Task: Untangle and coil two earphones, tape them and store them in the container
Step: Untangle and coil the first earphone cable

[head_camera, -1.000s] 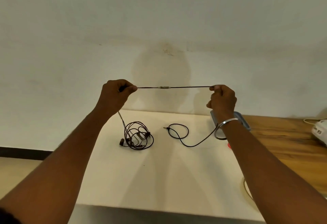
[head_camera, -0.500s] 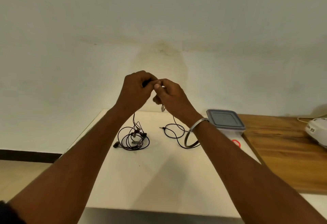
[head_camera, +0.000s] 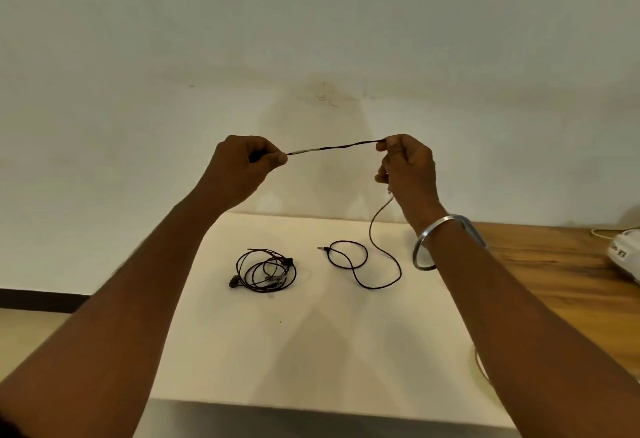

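My left hand (head_camera: 242, 169) and my right hand (head_camera: 407, 167) are raised above the white table (head_camera: 311, 351), each pinching one black earphone cable (head_camera: 332, 147) stretched between them. From my right hand the cable hangs down and loops on the table, ending in a plug (head_camera: 322, 248). A second, reddish-black earphone (head_camera: 266, 269) lies in a tangled heap on the table below my left hand, with nothing touching it. The container is hidden behind my right forearm.
A wooden counter (head_camera: 554, 264) adjoins the table on the right, with a white device (head_camera: 625, 254) at its far right edge. A pale wall stands close behind the table. A metal bangle (head_camera: 440, 240) sits on my right wrist.
My hands came together half a second ago and have now pulled apart again, stretching a fresh length of cable. The tangled earphone stayed put.
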